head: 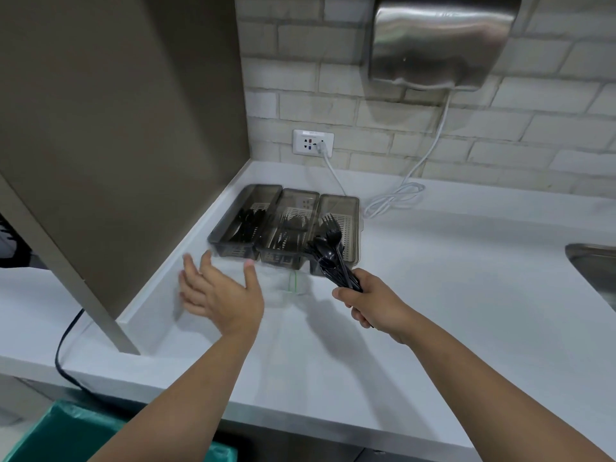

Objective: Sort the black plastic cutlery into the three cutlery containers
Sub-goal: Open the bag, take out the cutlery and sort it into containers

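Note:
Three smoky translucent cutlery containers stand side by side on the white counter: the left one (pixel 233 208), the middle one (pixel 293 198) and the right one (pixel 350 208). Black cutlery lies in the left and middle ones. My right hand (pixel 370 301) grips a bundle of black plastic cutlery (pixel 330 255) by the handles, heads pointing up over the near end of the right container. My left hand (pixel 220 288) hovers open, palm turned right, just in front of the left container, holding nothing. A clear plastic bag (pixel 283 288) with a green stripe lies between my hands.
A brown cabinet panel (pixel 126 145) walls off the left. A white cable (pixel 393 198) runs from the wall socket (pixel 313 142) to a steel dryer (pixel 443 41) above. A sink edge (pixel 593 265) is at right, a green-lined bin (pixel 66 435) below.

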Motion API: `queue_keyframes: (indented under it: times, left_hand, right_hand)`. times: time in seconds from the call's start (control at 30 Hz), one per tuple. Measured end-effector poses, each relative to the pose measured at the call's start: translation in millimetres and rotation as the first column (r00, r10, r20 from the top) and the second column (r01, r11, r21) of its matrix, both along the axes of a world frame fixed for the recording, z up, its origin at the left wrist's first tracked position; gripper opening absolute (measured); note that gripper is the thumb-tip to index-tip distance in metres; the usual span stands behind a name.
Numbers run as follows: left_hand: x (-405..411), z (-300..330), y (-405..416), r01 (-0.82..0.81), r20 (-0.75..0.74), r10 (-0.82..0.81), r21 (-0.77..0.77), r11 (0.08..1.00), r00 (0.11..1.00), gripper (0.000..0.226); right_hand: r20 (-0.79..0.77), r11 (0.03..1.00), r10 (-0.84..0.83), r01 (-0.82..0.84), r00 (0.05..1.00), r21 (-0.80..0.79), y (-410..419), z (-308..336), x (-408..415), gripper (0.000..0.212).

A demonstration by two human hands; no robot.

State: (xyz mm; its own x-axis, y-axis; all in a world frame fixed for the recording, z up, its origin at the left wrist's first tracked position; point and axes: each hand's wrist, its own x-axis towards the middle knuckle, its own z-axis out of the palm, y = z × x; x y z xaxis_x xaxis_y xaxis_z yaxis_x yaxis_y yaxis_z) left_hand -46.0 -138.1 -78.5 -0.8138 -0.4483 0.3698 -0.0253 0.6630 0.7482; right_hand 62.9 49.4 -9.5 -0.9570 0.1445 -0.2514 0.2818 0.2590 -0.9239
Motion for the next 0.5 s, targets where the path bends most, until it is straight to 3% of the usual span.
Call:
queue_keyframes:
  times: [0.07, 0.2, 0.3, 0.37, 0.43, 0.5]
  left_hand:
    - [-1, 8, 11, 0.056, 0.005, -0.056, -0.035, 0.998, 0.998, 0.075]
    - [-4, 16, 19, 0.021, 0.303, -0.056, 0.116, 0.993, 0.951, 0.078]
    - [-1, 13, 17, -0.003, 0.370, -0.048, 0.135, 0.991, 0.928, 0.074]
    - [3, 12, 20, 0.003, 0.289, -0.044, 0.140, 0.990, 0.956, 0.070]
    - [9, 18, 28, 0.071, 0.098, -0.090, 0.188, 0.980, 0.991, 0.064]
    - [19, 35, 39, 0.294, -0.075, -0.287, 0.372, 0.881, 0.955, 0.058]
  right_hand:
    - [-0.020, 1.000, 0.000, 0.000, 1.000, -0.013, 1, 1, -1, 0.010]
    - [-0.037, 1.000, -0.003, 0.002, 0.999, -0.025, 5, 5, 0, 0.011]
    - [-0.032, 1.000, -0.021, 0.020, 0.999, -0.016, 9, 6, 1, 0.010]
    - [-0.035, 1.000, -0.024, 0.023, 0.999, -0.018, 11, 6, 0, 0.010]
    - [-0.045, 0.999, -0.024, 0.023, 0.999, -0.022, 11, 7, -1, 0.010]
    - [-0.059, 0.999, -0.028, 0.026, 0.998, -0.026, 10, 8, -2, 0.011]
